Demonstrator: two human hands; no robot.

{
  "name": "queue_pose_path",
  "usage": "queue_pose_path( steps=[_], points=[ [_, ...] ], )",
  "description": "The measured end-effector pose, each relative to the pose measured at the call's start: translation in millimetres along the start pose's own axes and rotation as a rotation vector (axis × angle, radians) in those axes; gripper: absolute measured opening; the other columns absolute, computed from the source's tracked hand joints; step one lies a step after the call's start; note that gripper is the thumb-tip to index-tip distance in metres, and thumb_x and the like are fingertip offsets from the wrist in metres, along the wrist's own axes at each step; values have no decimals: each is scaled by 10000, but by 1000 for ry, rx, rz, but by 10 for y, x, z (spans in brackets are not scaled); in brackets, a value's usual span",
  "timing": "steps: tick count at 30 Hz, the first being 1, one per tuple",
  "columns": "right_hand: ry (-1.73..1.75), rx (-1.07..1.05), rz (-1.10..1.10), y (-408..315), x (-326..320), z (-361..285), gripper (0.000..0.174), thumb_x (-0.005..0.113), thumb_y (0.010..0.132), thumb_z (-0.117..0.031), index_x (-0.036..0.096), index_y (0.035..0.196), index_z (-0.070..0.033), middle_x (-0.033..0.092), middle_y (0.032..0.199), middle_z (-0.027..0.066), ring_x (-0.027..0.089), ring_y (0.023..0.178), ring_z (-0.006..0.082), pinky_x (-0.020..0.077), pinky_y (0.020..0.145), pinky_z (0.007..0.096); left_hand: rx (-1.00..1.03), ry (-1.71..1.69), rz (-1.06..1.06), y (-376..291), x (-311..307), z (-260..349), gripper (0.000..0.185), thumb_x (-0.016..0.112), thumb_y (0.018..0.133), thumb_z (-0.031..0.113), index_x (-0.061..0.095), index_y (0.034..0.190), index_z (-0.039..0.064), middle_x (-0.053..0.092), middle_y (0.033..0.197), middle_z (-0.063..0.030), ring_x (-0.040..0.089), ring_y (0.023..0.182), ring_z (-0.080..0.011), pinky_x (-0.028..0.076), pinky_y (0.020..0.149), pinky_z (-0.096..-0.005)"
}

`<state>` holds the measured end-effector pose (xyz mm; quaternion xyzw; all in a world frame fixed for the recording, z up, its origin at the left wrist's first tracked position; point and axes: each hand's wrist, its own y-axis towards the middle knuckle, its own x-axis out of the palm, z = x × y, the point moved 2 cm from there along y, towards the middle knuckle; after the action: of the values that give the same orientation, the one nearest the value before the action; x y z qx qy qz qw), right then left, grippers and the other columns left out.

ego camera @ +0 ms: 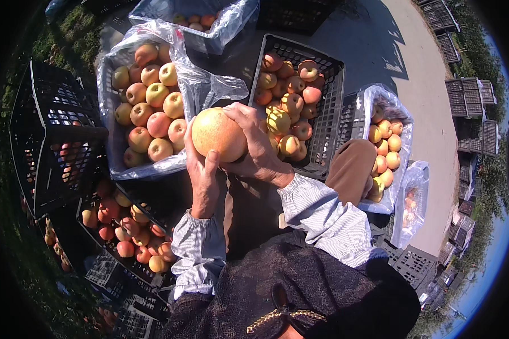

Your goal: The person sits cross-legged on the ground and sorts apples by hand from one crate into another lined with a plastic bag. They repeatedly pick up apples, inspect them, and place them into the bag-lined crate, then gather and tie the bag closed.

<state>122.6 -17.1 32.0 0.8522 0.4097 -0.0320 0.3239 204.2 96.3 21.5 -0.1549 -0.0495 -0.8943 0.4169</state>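
Both my hands clasp one large yellow-orange apple (pixel 219 133), raised above my knees and near the camera. My left hand (pixel 202 173) cups its left and lower side, thumb on the front. Around its right side and underneath wraps my right hand (pixel 261 148). To the left stands a crate lined with clear plastic (pixel 146 173), holding yellow-red apples (pixel 157 94) laid close together. Just beyond my right hand is a black plastic crate (pixel 328 114), part filled with loose apples (pixel 292 103), some in shadow.
A plastic-lined crate of apples (pixel 392 199) stands right of my knee (pixel 352 165). Another lined crate (pixel 220 40) is at the top. Black crates (pixel 68 140) and a crate of redder apples (pixel 131 231) crowd the left. Stacked crates (pixel 466 99) edge the concrete path (pixel 428 127).
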Motion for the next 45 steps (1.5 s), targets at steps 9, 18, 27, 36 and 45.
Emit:
queue_pose_path(
  steps=[9,18,27,36,45],
  points=[
    [183,926,437,-527,-585,1790,760,785,704,-330,464,1330,-42,561,1210,159,559,1122,239,454,1004,349,594,940,-95,-66,752,-216,559,782,712,93,569,1224,23,552,1233,-190,579,1093,-338,427,964,-421],
    [-108,1110,328,-851,-180,3290,761,758,735,-285,401,1361,-39,526,1263,206,525,1169,331,428,1016,417,550,1108,-109,-40,875,-289,360,681,775,67,625,1129,35,645,1101,-125,613,999,-294,426,869,-377],
    [-223,805,428,-897,-115,2750,675,716,798,-220,385,1360,-47,502,1273,211,510,1187,367,427,1013,436,546,1163,-68,109,737,-368,260,641,825,13,626,1084,-2,629,937,-118,609,874,-272,464,840,-386],
    [241,1000,561,-2510,-57,1265,485,718,791,-132,543,1224,0,662,1009,153,663,915,248,543,789,343,714,1231,27,101,642,-353,213,676,852,108,648,1059,64,664,897,-73,654,795,-223,505,736,-360],
    [379,1167,367,-2746,-324,1084,513,667,806,-147,536,1287,-22,659,1080,121,642,898,191,562,710,343,631,760,-27,-702,429,-56,141,616,920,43,631,1058,17,675,991,-78,652,743,-148,515,756,-269]
  ],
)
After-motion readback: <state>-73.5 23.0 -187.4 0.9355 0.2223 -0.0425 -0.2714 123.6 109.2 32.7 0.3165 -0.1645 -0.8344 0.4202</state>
